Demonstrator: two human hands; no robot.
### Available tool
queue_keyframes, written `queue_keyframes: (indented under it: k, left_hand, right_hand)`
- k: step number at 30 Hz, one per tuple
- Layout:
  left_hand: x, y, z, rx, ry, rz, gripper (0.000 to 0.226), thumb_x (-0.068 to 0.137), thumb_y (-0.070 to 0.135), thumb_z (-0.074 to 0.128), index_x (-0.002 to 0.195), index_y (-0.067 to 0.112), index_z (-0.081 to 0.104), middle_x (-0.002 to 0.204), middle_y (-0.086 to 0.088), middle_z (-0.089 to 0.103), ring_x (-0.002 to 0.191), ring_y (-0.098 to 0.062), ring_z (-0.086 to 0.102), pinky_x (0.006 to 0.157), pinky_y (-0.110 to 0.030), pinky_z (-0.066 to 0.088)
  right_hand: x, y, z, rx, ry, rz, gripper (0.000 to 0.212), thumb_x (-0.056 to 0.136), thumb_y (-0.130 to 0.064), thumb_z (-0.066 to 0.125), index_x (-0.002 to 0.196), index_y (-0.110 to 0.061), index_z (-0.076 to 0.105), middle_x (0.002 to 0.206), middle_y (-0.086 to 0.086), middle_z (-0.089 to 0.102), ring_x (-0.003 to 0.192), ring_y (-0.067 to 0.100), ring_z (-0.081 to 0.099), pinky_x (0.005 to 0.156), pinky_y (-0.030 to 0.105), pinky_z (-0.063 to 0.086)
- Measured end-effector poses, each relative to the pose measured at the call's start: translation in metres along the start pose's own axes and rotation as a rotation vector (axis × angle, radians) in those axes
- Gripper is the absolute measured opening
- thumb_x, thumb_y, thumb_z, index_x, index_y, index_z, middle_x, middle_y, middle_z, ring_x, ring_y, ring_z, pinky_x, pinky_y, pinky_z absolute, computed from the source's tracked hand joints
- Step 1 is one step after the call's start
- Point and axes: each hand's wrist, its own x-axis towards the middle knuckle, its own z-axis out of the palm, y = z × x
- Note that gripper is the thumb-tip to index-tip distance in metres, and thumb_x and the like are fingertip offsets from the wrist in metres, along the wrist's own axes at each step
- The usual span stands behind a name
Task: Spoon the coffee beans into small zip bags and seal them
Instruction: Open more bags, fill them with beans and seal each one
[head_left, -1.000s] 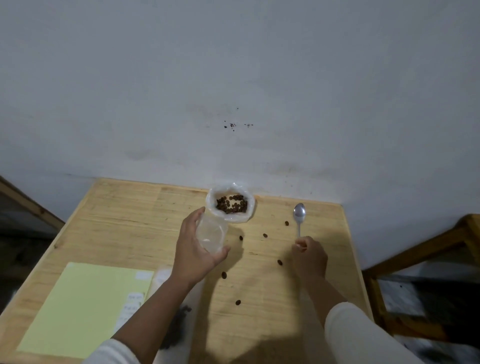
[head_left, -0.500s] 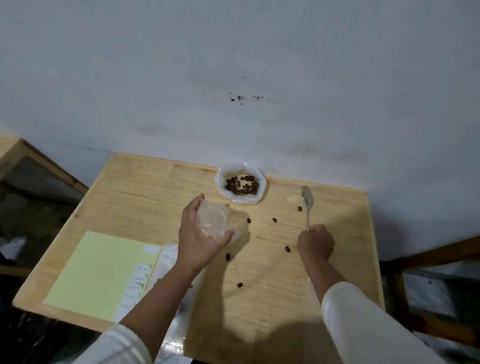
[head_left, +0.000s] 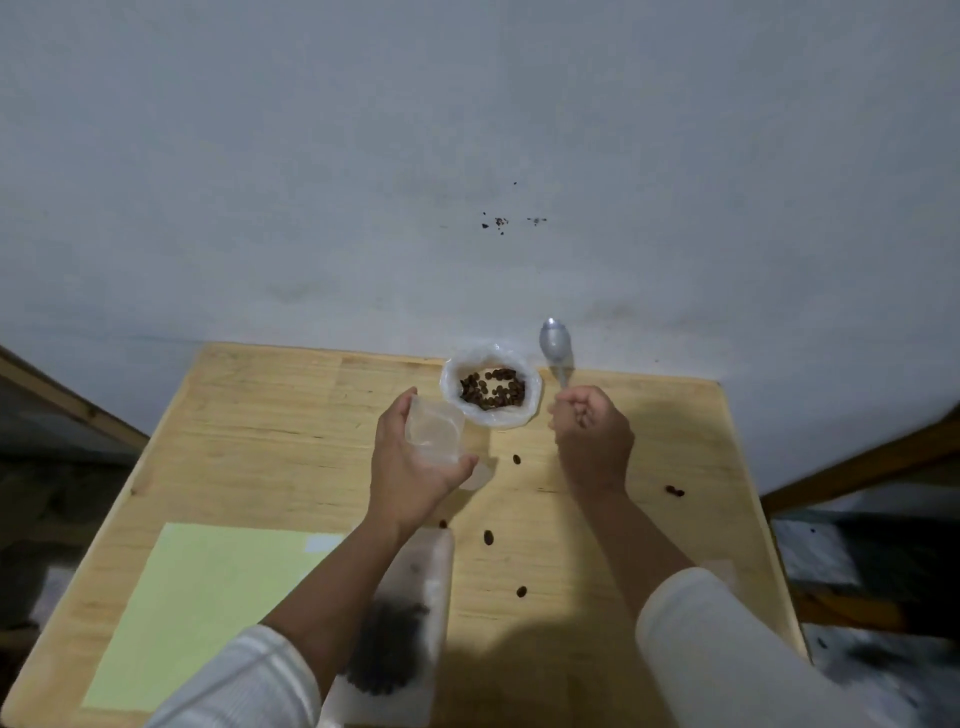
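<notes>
At frame centre, a plastic-lined bowl of coffee beans sits on the wooden surface. Just lower left, the left hand grips an empty zip bag; right of the bowl, the right hand grips an upright spoon.

The upper left of the desk is bare wood. At upper centre the open bag of beans stands against the wall, flanked closely by the left hand and right hand. Loose beans dot the centre strip between the forearms. A green sheet fills the lower left; a filled zip bag lies just beside it under the left forearm.
</notes>
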Motion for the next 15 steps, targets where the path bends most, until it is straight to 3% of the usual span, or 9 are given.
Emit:
queue_keyframes:
  k: [4, 8, 15]
  left_hand:
    - [0.008, -0.008, -0.005, -0.007, -0.071, 0.005, 0.102, 0.059, 0.031, 0.086, 0.142, 0.017, 0.03, 0.142, 0.004, 0.035, 0.124, -0.004, 0.033, 0.103, -0.022, 0.03]
    - [0.014, -0.013, -0.008, -0.029, -0.127, -0.002, 0.104, 0.058, 0.034, 0.086, 0.142, 0.02, 0.028, 0.142, 0.004, 0.034, 0.124, -0.004, 0.032, 0.103, -0.022, 0.032]
    - [0.02, -0.014, -0.003, -0.093, -0.177, -0.056, 0.102, 0.059, 0.03, 0.087, 0.141, 0.024, 0.028, 0.14, 0.008, 0.031, 0.118, 0.002, 0.032, 0.089, -0.001, 0.025]
  right_hand:
    - [-0.014, -0.008, 0.017, 0.091, 0.023, -0.021, 0.01, 0.081, -0.019, 0.061, 0.074, -0.012, 0.063, 0.066, 0.006, 0.066, 0.065, 0.019, 0.062, 0.064, 0.027, 0.05]
    - [-0.018, -0.003, 0.03, 0.111, 0.099, 0.142, 0.021, 0.092, -0.018, 0.049, 0.074, -0.019, 0.059, 0.063, -0.002, 0.065, 0.061, 0.016, 0.062, 0.063, 0.031, 0.051]
    - [-0.005, 0.009, 0.045, 0.161, 0.196, 0.407, 0.024, 0.094, -0.014, 0.039, 0.077, -0.018, 0.055, 0.064, -0.001, 0.061, 0.053, 0.014, 0.057, 0.047, 0.015, 0.046]
